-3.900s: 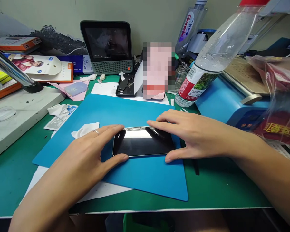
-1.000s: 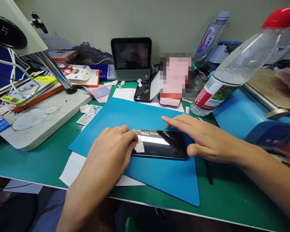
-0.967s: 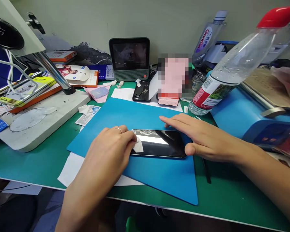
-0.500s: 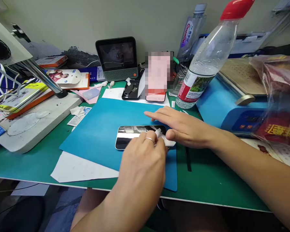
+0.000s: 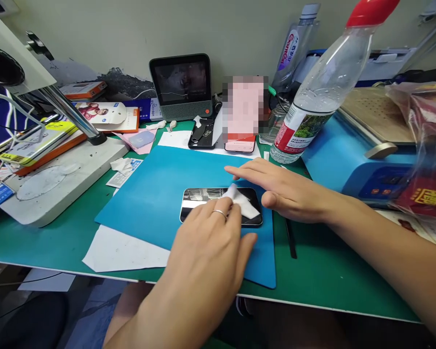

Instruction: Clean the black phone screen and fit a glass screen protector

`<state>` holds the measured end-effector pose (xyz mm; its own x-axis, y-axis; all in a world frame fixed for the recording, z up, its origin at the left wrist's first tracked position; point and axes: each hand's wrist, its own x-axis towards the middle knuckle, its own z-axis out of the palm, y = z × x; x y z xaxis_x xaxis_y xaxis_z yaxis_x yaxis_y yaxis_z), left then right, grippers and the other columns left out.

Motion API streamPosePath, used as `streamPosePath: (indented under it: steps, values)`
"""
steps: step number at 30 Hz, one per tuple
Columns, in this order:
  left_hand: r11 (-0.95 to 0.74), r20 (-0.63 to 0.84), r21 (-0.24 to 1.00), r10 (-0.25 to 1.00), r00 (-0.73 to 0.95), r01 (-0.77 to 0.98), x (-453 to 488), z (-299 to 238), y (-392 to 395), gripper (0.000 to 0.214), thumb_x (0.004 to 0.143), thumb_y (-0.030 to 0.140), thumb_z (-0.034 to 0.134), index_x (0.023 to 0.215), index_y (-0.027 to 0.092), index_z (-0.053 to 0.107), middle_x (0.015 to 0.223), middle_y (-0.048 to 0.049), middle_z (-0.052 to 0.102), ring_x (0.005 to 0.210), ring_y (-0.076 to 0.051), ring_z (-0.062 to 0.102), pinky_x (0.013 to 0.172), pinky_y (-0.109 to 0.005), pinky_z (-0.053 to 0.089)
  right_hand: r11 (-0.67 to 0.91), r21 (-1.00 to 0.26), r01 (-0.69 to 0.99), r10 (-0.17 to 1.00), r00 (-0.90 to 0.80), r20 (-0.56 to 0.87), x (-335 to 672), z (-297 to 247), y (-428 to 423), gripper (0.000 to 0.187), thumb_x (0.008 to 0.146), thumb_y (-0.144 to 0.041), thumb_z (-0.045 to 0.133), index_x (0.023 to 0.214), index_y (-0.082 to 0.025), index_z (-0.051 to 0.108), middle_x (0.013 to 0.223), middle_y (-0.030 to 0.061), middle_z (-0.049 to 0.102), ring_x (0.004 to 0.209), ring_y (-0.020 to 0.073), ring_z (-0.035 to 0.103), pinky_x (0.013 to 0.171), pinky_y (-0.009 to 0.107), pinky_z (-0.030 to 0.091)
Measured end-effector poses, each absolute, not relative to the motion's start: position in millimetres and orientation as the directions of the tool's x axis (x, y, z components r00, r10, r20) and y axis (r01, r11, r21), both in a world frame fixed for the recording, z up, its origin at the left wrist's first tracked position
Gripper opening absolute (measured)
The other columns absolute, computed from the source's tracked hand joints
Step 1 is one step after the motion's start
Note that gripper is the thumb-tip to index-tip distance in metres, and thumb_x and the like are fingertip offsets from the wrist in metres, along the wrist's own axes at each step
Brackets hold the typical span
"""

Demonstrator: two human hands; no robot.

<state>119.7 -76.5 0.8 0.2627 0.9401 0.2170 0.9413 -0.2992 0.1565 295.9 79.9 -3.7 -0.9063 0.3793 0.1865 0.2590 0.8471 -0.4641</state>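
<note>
A phone (image 5: 252, 195) with a dark, glossy face lies flat on the blue mat (image 5: 148, 186), reflecting something bright at its left. My left hand (image 5: 207, 237), with a ring on one finger, reaches over its near edge. Its fingertips press a crumpled white wipe (image 5: 244, 203) onto the phone's face, while the thumb sticks out to the right. The fingers cover part of the phone. At the phone's upper right, my right hand (image 5: 285, 186) hovers open, fingers stretched out to the left and nothing in it.
A water bottle (image 5: 312, 116) leans beside a blue machine (image 5: 363, 160). Behind the mat stand a smart display (image 5: 181, 87) and a pink-screened phone (image 5: 241, 116). A white lamp base (image 5: 58, 189) is at left. A thin black strip (image 5: 290, 240) lies right of the mat.
My left hand's thumb has moved off the wipe and out to the right; more of the wipe shows, spread on the phone. The whole view has shifted slightly. My right hand stays open.
</note>
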Motion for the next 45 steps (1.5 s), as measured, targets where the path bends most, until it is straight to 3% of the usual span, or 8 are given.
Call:
streamPosePath:
  steps: [11, 20, 25, 29, 32, 35, 40, 45]
  values:
    - [-0.312, 0.314, -0.018, 0.900, 0.302, 0.950, 71, -3, -89, 0.039, 0.104, 0.024, 0.040, 0.124, 0.008, 0.069, 0.126, -0.0198, 0.070, 0.111, -0.035, 0.067, 0.091, -0.051, 0.056, 0.871, -0.423, 0.251, 0.336, -0.931, 0.140, 287, 4, 75, 0.110, 0.086, -0.085, 0.004, 0.155, -0.009, 0.045, 0.140, 0.0215, 0.059, 0.125, 0.0342, 0.052, 0.107, 0.049, 0.037]
    - [-0.315, 0.279, 0.024, 0.913, 0.296, 0.949, 126, -18, -76, 0.067, 0.107, 0.049, 0.034, 0.141, -0.003, 0.055, 0.144, -0.0283, 0.058, 0.134, -0.042, 0.054, 0.109, -0.056, 0.047, 0.873, -0.422, 0.245, 0.350, -0.917, 0.192, 288, 1, 80, 0.116, 0.083, -0.087, 0.002, 0.153, -0.005, 0.046, 0.128, 0.0229, 0.063, 0.114, 0.0340, 0.055, 0.102, 0.051, 0.040]
    - [-0.374, 0.256, 0.096, 0.905, 0.341, 0.922, 149, -11, -68, 0.068, 0.106, 0.055, 0.033, 0.138, 0.001, 0.059, 0.140, -0.0239, 0.063, 0.135, -0.039, 0.055, 0.112, -0.054, 0.047, 0.871, -0.431, 0.235, 0.352, -0.911, 0.216, 288, -4, 79, 0.112, 0.086, -0.084, 0.002, 0.153, -0.006, 0.046, 0.124, 0.0221, 0.065, 0.110, 0.0326, 0.055, 0.099, 0.050, 0.040]
    - [-0.391, 0.194, 0.151, 0.913, 0.360, 0.908, 154, -7, -67, 0.085, 0.102, 0.069, 0.033, 0.149, 0.000, 0.047, 0.157, -0.0227, 0.046, 0.147, -0.035, 0.042, 0.121, -0.050, 0.039, 0.847, -0.472, 0.244, 0.384, -0.895, 0.228, 293, -5, 82, 0.109, 0.087, -0.084, 0.006, 0.152, -0.007, 0.047, 0.125, 0.0226, 0.064, 0.114, 0.0340, 0.054, 0.101, 0.052, 0.039]
    - [-0.377, 0.126, 0.139, 0.924, 0.362, 0.916, 145, -5, -71, 0.085, 0.103, 0.069, 0.028, 0.153, 0.002, 0.043, 0.161, -0.0196, 0.039, 0.150, -0.033, 0.038, 0.122, -0.050, 0.038, 0.828, -0.500, 0.253, 0.404, -0.887, 0.221, 294, -7, 84, 0.110, 0.086, -0.085, 0.004, 0.152, -0.008, 0.048, 0.124, 0.0219, 0.066, 0.115, 0.0342, 0.054, 0.103, 0.054, 0.037]
    - [-0.341, 0.096, 0.084, 0.938, 0.333, 0.936, 122, 0, -76, 0.076, 0.106, 0.062, 0.024, 0.149, 0.005, 0.049, 0.156, -0.0189, 0.047, 0.146, -0.032, 0.046, 0.119, -0.052, 0.041, 0.816, -0.521, 0.250, 0.404, -0.891, 0.206, 294, -9, 84, 0.110, 0.087, -0.085, 0.004, 0.152, -0.007, 0.047, 0.131, 0.0227, 0.064, 0.122, 0.0353, 0.053, 0.107, 0.055, 0.035]
    - [-0.269, 0.069, 0.022, 0.961, 0.267, 0.963, 76, 5, -89, 0.066, 0.109, 0.053, 0.021, 0.148, 0.011, 0.053, 0.156, -0.0158, 0.049, 0.146, -0.031, 0.045, 0.120, -0.054, 0.040, 0.812, -0.492, 0.316, 0.438, -0.886, 0.154, 292, -9, 82, 0.075, 0.104, -0.064, 0.024, 0.148, -0.010, 0.052, 0.144, 0.0203, 0.059, 0.135, 0.0349, 0.050, 0.110, 0.053, 0.037]
    - [-0.263, -0.010, 0.007, 0.965, 0.263, 0.965, 54, 5, -116, 0.064, 0.107, 0.054, 0.034, 0.158, 0.017, 0.038, 0.163, -0.0115, 0.039, 0.151, -0.030, 0.037, 0.120, -0.052, 0.040, 0.817, -0.454, 0.356, 0.469, -0.868, 0.162, 289, -9, 82, 0.035, 0.101, -0.020, 0.039, 0.123, -0.014, 0.066, 0.122, 0.0162, 0.069, 0.110, 0.0277, 0.065, 0.092, 0.044, 0.052]
